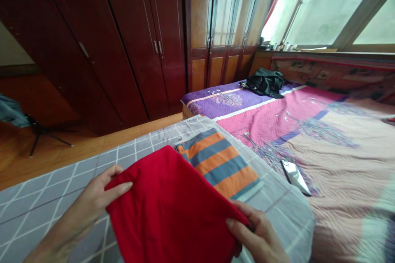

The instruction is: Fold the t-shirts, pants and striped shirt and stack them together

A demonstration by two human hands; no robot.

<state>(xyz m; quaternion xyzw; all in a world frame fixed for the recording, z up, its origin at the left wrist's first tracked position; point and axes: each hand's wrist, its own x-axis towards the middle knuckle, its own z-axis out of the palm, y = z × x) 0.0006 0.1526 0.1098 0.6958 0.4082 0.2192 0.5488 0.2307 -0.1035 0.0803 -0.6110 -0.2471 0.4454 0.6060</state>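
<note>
A plain red cloth (175, 209), perhaps a garment, is stretched between my hands above the table. At its upper left corner, my left hand (106, 189) pinches the edge between thumb and fingers. My right hand (254, 230) grips the right corner, thumb on top and fingers beneath. Just beyond the red cloth lies a folded cloth with orange and grey stripes (220, 160), flat on the table and partly covered from view by the red one. The lower part of the red cloth runs out of the picture.
A grey checked tablecloth (77, 176) covers the table. To the right is a bed with a pink and purple quilt (262, 115), bearing a phone (295, 176) and a black garment or bag (265, 82). Dark red wardrobes (135, 41) stand behind; a tripod (40, 131) stands at left.
</note>
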